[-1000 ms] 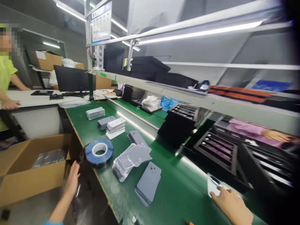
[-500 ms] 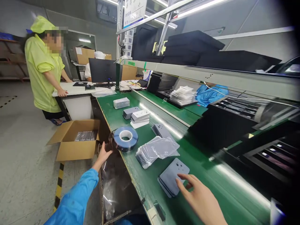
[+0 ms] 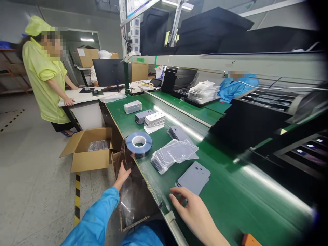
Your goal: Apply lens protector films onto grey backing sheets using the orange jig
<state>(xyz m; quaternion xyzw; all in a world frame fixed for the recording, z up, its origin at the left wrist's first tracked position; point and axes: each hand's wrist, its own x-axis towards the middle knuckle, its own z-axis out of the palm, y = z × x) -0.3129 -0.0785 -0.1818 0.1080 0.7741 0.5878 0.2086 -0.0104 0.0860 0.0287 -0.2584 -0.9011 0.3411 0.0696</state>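
My left hand [image 3: 123, 175] is over the open box beside the bench, thumb and forefinger apart, close to a dark film strip [image 3: 123, 150] hanging off the bench edge. I see nothing held in it. The strip hangs by a blue tape roll [image 3: 132, 140] with a white core. My right hand [image 3: 193, 210] hovers over the green bench with curved, parted fingers and nothing in them. Its fingertips are at the near edge of a stack of grey phone-back-shaped panels [image 3: 194, 177] with camera holes. Left of that stack lies a pile of clear-wrapped sheets [image 3: 169, 155].
Farther along are white panels [image 3: 154, 122], grey panels [image 3: 143, 117] and a wrapped block [image 3: 132, 107]. A cardboard box [image 3: 91, 161] stands on the floor. Black trays [image 3: 256, 119] line the right side. An orange object [image 3: 250, 240] is at the bottom. Co-workers stand beyond.
My right hand has moved left and back from the grey panels to their near edge. My left hand has shifted slightly toward the bench and down. The camera view has turned a little.
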